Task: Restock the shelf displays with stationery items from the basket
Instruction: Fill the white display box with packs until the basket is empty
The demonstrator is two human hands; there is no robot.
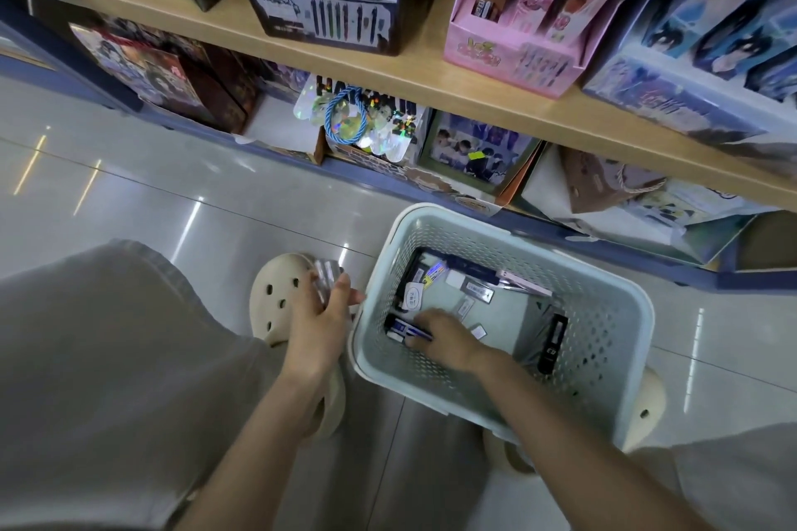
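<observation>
Right hand (pixel 444 336) inside basket (pixel 509 228) walls, left hand (pixel 319 315) holds packets (pixel 325 278) outside rim.

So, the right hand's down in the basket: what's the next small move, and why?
Probably lift out the blue pack that the right hand touches in the basket; the left hand holds clear packs outside it, apparently collecting stock.

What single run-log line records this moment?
phase: picking stock | left hand: holds clear packs | right hand: in basket, touching blue pack
</observation>
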